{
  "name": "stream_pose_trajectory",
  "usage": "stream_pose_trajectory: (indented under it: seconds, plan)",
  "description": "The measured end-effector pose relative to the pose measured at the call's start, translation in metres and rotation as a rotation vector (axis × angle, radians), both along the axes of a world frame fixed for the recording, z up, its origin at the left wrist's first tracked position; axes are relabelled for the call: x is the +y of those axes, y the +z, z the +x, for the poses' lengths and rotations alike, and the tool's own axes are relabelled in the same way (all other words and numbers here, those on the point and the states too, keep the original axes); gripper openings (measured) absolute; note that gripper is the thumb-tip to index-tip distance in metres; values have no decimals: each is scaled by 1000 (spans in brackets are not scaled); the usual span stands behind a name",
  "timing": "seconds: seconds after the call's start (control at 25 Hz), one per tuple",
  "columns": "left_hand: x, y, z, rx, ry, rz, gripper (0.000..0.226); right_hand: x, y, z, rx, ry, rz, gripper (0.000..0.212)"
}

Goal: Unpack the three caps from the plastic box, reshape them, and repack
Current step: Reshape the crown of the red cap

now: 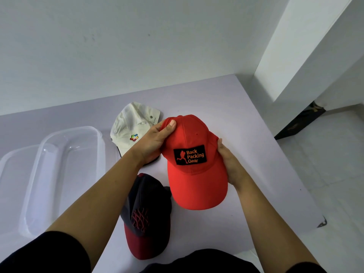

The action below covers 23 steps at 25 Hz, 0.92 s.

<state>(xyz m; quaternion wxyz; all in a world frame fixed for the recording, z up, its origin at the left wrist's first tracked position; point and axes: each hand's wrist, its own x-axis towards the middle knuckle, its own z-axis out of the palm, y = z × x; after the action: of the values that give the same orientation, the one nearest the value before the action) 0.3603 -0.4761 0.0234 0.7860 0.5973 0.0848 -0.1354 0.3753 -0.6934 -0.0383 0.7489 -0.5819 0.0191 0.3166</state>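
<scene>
— Since the plastic box point(78, 128) on the tabletop point(246, 107) has nothing in it, would you say the unpacking is done?

— I'd say so. All three caps are out, to the right of the box. What looks like its lid point(13, 170) lies on the box's left.

— Which caps are lying on the tabletop?

— The white cap point(130, 123) lies just right of the box's far end, and the navy-and-maroon cap point(145, 213) is right of its near end. Neither is being touched.

— And the third?

— The red cap point(195, 170), with its "Back Packing Gear" patch, is held up in the air, farther right of the box than the other two.

— Held how?

— The left hand point(155, 140) grips the crown, thumb on top. The right hand point(228, 164) clasps the opposite side where the brim joins. Their fingers underneath are hidden.

— So where are we?

— Mid-reshaping, by my reading. Whether the other two are shaped I can't tell, and no repacking has begun.
</scene>
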Motion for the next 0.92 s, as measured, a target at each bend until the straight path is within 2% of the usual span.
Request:
stream_pose_trajectory:
  seconds: [0.2, 0.32, 0.4, 0.44, 0.52, 0.56, 0.72, 0.84, 0.92]
  plan:
    - [2, 7, 2, -24, -70, 147, 30, 4, 3, -2, 3, -44, -172, 41]
    - [-4, 5, 2, -49, -140, 274, 34, 10, 2, -2, -50, -68, -350, 47]
    - [-6, 2, 0, -56, -158, 363, 36, 15, 0, -2, -7, -227, -369, 50]
    - [-6, 0, 0, -52, -137, 407, 47, 17, 0, -2, 26, -301, -350, 51]
    - [-8, -4, 0, -36, -34, 489, 74, 19, 0, -3, 95, -374, -319, 51]
    - [-12, -6, -1, -34, 46, 518, 76, 19, -1, -2, 122, -388, -311, 51]
    - [-35, -13, -11, -39, 387, 690, 49, 24, -1, -1, 159, -407, -250, 50]
    - [-37, -15, -15, -72, 522, 833, 53, 27, -1, 0, 110, -368, -262, 46]
    - [-32, -18, -12, -34, 559, 799, 54, 26, -2, 1, 69, -354, -283, 42]
